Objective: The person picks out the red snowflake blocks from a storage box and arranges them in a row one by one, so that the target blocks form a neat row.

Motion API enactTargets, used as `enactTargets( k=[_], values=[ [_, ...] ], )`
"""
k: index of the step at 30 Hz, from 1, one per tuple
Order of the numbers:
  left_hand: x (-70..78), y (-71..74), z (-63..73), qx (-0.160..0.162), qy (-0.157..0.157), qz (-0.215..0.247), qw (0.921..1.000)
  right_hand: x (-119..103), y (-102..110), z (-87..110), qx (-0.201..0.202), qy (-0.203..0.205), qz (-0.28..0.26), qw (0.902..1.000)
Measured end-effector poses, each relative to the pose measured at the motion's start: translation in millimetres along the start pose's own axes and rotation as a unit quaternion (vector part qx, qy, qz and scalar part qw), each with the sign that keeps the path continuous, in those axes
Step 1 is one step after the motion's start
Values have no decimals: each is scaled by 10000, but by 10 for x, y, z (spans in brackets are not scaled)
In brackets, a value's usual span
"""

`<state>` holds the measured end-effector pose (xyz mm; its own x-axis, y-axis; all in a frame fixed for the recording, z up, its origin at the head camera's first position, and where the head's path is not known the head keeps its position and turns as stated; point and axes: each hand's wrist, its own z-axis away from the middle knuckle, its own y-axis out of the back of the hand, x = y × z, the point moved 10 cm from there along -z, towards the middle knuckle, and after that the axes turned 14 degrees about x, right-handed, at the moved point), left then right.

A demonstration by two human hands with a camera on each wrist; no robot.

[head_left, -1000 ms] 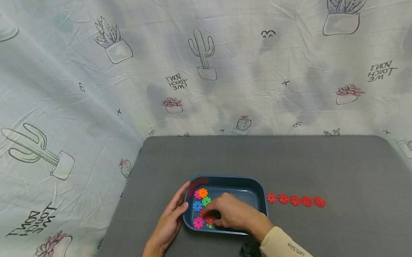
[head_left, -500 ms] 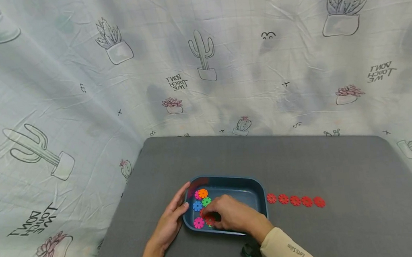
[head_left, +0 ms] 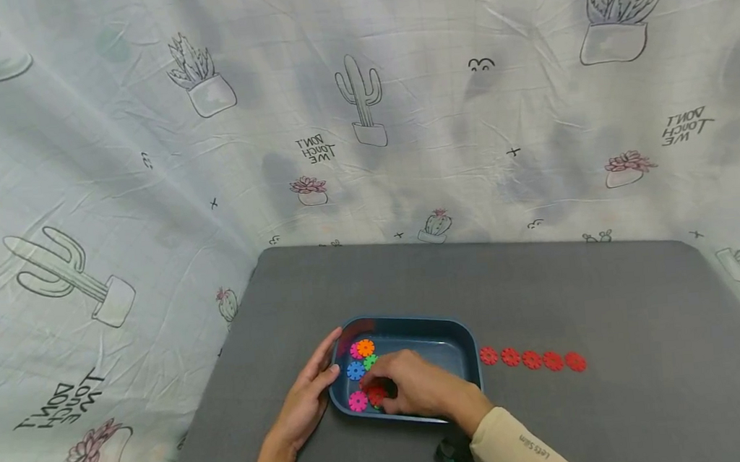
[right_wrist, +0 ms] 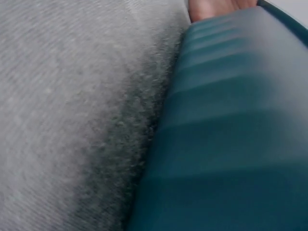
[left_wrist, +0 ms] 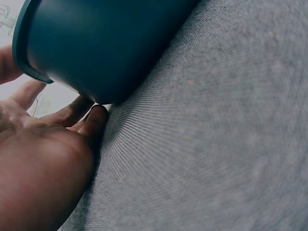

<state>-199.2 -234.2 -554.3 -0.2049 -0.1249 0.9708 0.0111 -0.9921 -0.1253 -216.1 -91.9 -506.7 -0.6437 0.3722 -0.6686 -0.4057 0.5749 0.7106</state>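
Note:
A dark blue rectangular tray (head_left: 429,320) stands on the grey table, with notched plastic discs at its left end. My left hand (head_left: 305,403) rests along the tray's left side, fingers extended and thumb at the rim; the left wrist view shows fingertips low against its wall. Reaching over the front rim, my right hand (head_left: 421,383) has thumb and fingers curled round a red disc (head_left: 376,392), partly hidden by them. Around it lie a pink disc (head_left: 358,401), a blue disc (head_left: 356,370), a green disc (head_left: 370,362) and an orange disc (head_left: 365,347) overlapping another pink one.
To the right of the tray, several red discs (head_left: 532,360) lie in a row on the table (head_left: 478,280). A dark wrist device (head_left: 451,454) is near the right sleeve. Cactus-printed cloth (head_left: 432,110) hangs behind and to the left.
The right fingers shift slightly at the red disc, which shows a little more and turned between them. The left hand and the tray stay put; the whole view moves a touch.

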Motion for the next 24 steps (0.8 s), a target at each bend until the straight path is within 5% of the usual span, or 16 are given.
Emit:
enactTargets(
  k=[9,24],
  values=[
    [2,7,6,106,65,50,9999,35,220,35,273,-472,-648,9964],
    [3,9,21,265,195,51,9994,33,1049,497,1392,-711,-931,9833]
  ],
)
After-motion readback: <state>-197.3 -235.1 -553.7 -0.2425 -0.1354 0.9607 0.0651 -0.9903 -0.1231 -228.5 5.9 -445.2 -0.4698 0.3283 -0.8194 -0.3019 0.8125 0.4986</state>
